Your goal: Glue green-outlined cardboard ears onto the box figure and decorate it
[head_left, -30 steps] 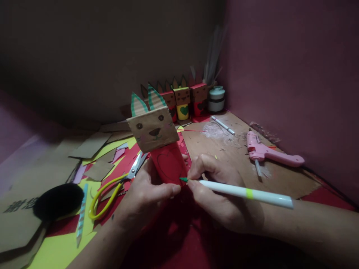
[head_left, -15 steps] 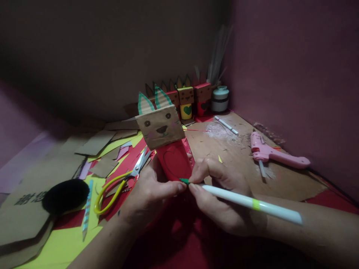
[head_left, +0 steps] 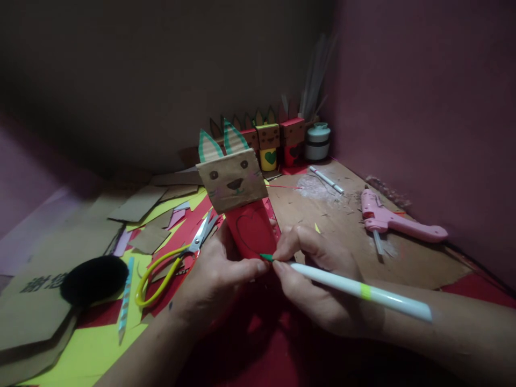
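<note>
My left hand [head_left: 220, 274] is closed around the lower part of a cardboard animal figure [head_left: 234, 183], its thumb across the front. The figure has a box head with a drawn face, two upright ears edged in green, and a red paper body [head_left: 250, 228] with a heart outline on it. Pinched in my right hand [head_left: 318, 274] is a white marker [head_left: 334, 279] with a lime band. Its green tip [head_left: 266, 257] is at the bottom of the heart, close to my left thumb; whether it touches the paper I cannot tell.
Yellow-handled scissors [head_left: 177, 258], a striped pencil [head_left: 126, 301] and a black oval [head_left: 95, 280] lie left among paper and cardboard scraps. A pink glue gun [head_left: 397, 217] and another marker [head_left: 326, 180] are on the right. Similar figures [head_left: 269, 141] and a pale jar [head_left: 318, 142] stand behind.
The marker tip has shifted very slightly right along the lower heart. The figure's head has moved a little right. Both hands keep their grip.
</note>
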### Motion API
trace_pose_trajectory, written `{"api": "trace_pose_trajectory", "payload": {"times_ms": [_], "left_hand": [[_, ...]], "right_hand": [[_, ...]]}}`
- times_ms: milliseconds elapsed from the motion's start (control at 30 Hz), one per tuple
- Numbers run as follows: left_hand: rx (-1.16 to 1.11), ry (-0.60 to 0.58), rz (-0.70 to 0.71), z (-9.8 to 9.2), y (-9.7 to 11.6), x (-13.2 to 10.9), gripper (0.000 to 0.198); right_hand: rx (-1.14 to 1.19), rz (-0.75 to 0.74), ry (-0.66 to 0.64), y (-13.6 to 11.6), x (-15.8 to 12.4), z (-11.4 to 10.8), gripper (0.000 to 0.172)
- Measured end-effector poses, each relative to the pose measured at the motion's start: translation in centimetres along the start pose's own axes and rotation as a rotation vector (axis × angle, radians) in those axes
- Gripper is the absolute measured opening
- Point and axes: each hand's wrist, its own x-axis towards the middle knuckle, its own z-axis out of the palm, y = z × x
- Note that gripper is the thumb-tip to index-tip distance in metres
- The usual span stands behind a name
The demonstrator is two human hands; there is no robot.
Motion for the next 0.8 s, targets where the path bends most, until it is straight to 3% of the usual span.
{"api": "trace_pose_trajectory", "payload": {"times_ms": [567,800], "left_hand": [[-0.020,-0.016,-0.009,-0.17,0.07,-0.01,0.048],[-0.059,0.027,-0.032,0.18,0.21,-0.19,0.048]], "right_hand": [[-0.056,-0.004,0.051,-0.11,-0.05,-0.02,0.013],[0.083,0.055,0.024,0.15,0.10,-0.46,0.013]]}}
